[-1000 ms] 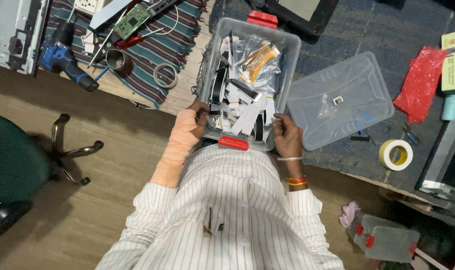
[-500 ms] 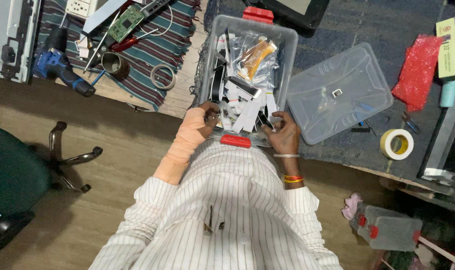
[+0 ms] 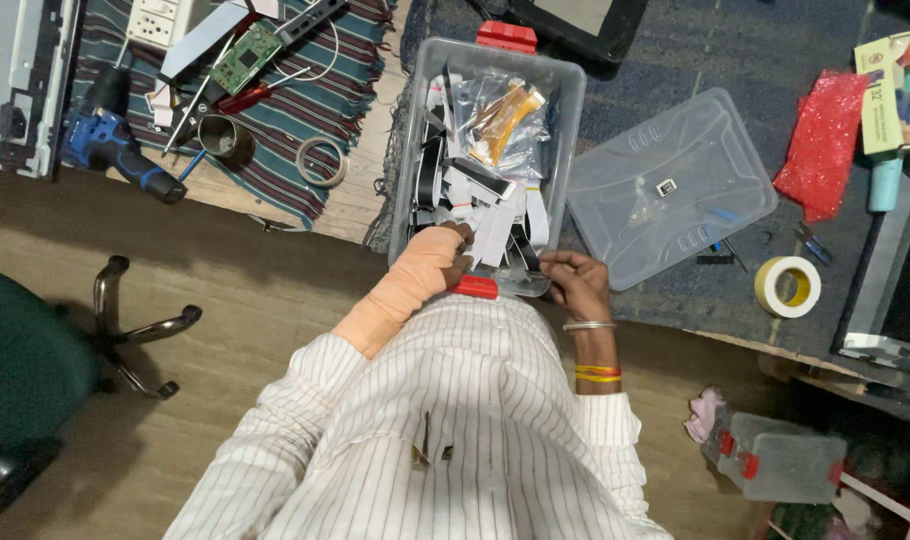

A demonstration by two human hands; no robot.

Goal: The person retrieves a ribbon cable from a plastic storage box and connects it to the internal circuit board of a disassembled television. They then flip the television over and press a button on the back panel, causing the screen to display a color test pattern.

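In the head view, a clear plastic bin (image 3: 573,75) with red latches sits on the table's near edge, within easy reach. The left hand (image 3: 430,262), wrapped in a tan bandage, and the right hand (image 3: 575,282) curl narrowly among the white ribbon cables (image 3: 495,220) at its near end. Its lid (image 3: 670,185) lies just right, keeping the bin open.

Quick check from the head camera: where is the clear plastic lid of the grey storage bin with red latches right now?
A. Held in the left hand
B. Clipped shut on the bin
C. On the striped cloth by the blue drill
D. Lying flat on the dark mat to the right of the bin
D: the clear plastic lid lies flat on the dark mat, right of the open grey storage bin, while both hands work at the bin's near edge.
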